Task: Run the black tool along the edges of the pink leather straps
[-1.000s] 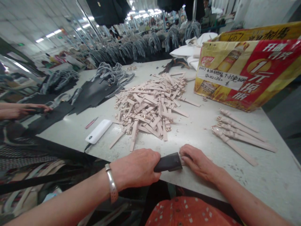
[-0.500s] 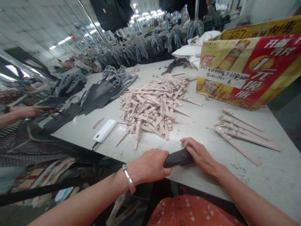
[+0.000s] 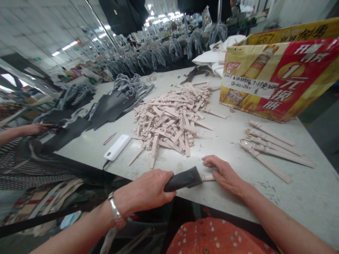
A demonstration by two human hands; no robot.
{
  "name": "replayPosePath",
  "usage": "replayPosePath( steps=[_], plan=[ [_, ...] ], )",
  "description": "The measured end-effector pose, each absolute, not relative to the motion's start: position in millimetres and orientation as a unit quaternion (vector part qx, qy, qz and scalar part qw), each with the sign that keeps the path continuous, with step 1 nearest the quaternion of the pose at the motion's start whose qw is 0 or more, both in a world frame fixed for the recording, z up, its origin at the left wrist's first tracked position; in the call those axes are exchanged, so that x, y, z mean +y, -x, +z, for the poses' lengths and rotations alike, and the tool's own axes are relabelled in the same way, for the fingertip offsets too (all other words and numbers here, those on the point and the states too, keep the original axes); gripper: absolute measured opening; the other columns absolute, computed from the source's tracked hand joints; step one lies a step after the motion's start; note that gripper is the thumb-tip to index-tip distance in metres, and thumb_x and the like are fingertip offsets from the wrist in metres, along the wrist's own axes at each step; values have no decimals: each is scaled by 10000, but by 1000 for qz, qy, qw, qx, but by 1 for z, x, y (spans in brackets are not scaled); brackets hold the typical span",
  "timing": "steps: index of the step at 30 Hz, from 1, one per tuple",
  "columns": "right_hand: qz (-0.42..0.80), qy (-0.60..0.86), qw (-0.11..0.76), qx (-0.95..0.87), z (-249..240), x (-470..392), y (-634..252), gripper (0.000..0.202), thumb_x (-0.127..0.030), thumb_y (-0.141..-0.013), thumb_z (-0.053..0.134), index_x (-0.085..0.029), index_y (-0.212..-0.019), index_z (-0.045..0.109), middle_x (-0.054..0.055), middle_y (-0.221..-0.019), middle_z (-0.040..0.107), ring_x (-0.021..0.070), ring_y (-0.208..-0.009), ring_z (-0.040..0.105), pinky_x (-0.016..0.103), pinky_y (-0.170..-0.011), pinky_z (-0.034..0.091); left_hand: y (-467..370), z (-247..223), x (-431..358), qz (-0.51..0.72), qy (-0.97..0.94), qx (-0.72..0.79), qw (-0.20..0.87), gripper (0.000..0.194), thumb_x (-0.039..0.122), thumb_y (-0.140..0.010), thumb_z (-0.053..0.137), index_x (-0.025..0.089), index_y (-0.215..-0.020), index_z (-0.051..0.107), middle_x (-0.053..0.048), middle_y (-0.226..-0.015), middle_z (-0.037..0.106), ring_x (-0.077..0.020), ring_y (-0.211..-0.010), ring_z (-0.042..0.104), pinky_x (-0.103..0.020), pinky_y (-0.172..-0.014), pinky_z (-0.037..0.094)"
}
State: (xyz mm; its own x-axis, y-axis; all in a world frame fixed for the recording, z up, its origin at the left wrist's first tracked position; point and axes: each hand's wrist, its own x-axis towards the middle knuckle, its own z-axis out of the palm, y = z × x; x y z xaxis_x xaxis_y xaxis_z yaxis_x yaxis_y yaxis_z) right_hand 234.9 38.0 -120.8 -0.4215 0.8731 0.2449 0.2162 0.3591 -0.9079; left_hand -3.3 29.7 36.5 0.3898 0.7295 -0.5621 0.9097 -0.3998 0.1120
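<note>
My left hand [image 3: 148, 188] is wrapped round a thick black handle-shaped piece [image 3: 184, 179], flared at its right end; its exact kind I cannot make out. From that end a short length of beige strap [image 3: 208, 177] runs to my right hand [image 3: 229, 176], whose fingers are closed on it. Whether the strap enters the black piece or passes behind it is unclear. Beyond both hands lies a heap of beige straps with gold buckles [image 3: 169, 121]. Several more buckled straps [image 3: 272, 150] lie fanned out on the right.
The white table [image 3: 227, 135] carries a yellow and red carton [image 3: 265, 81] at right, a white power bank [image 3: 116, 148] with a cable, and a thin red tool [image 3: 109, 139]. Black pieces with grey wrapped handles [image 3: 113, 102] lie at left, near another person's hand [image 3: 37, 129].
My left hand has drawn the black piece to the left, away from my right hand. Beige strap now shows between them. The other person's hand has shifted slightly.
</note>
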Motion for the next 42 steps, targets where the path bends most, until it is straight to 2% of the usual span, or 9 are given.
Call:
replayPosePath(
  steps=[8, 14, 20, 23, 26, 28, 31, 36, 42],
  plan=[
    [408, 390, 395, -725, -118, 37, -236, 601, 32, -582, 331, -220, -1108, 478, 45, -1151, 527, 188, -1084, 488, 419, -980, 388, -33, 21, 34, -209, -839, 482, 146, 240, 358, -770, 458, 180, -856, 594, -91, -769, 662, -267, -776, 640, -328, -660, 467],
    [404, 368, 398, -737, -120, 37, -237, 592, 21, -646, 362, -231, -1169, 480, 58, -1203, 502, 185, -1104, 489, 405, -959, 418, -4, 14, 31, -143, -793, 548, 224, 247, 375, -792, 458, 190, -885, 593, -45, -808, 660, -185, -752, 623, -257, -665, 442],
    [356, 374, 423, -745, -115, 36, -238, 549, 14, -611, 395, -222, -1089, 527, 69, -1214, 513, 209, -1139, 488, 435, -982, 392, 27, 2, 11, -134, -769, 577, 240, 231, 372, -785, 462, 190, -845, 592, -28, -767, 649, -163, -696, 607, -237, -625, 426],
    [296, 382, 426, -764, -105, 32, -242, 473, -6, -645, 411, -225, -1041, 549, 72, -1212, 516, 214, -1144, 485, 429, -986, 381, 28, -3, 5, -123, -761, 589, 244, 243, 376, -795, 449, 191, -868, 589, -33, -784, 651, -166, -710, 611, -239, -630, 429],
    [220, 428, 336, -809, -91, 27, -254, 367, -103, -711, 509, -213, -1057, 565, 100, -1217, 519, 255, -1125, 484, 437, -945, 392, 28, -6, 4, -111, -760, 587, 254, 259, 389, -796, 456, 186, -881, 591, -43, -817, 653, -179, -755, 620, -248, -668, 439],
    [183, 482, 229, -826, -85, 23, -265, 264, -223, -736, 583, -196, -998, 600, 109, -1073, 588, 274, -988, 537, 440, -845, 420, 29, -9, 4, -103, -761, 585, 260, 270, 402, -793, 463, 186, -890, 593, -47, -828, 654, -186, -770, 624, -257, -688, 444],
    [177, 515, 110, -832, -81, 16, -274, 145, -333, -750, 615, -198, -799, 631, 64, -788, 614, 232, -759, 555, 371, -690, 404, 30, -13, 5, -92, -763, 587, 256, 278, 410, -794, 458, 188, -898, 590, -52, -840, 654, -192, -783, 623, -266, -702, 448],
    [142, 511, 85, -843, -88, 4, -261, 135, -325, -702, 682, -218, -770, 635, 45, -763, 616, 222, -740, 544, 342, -679, 343, 30, -18, 3, -79, -758, 594, 256, 282, 412, -793, 460, 181, -891, 590, -55, -848, 651, -194, -805, 620, -272, -734, 449],
    [137, 516, 132, -835, -103, -2, -231, 77, -292, -809, 587, -220, -817, 614, 49, -815, 601, 220, -771, 542, 341, -696, 366, 29, -20, -2, -58, -746, 604, 274, 253, 370, -784, 456, 190, -895, 595, -51, -837, 655, -199, -783, 625, -265, -676, 450]
  ],
)
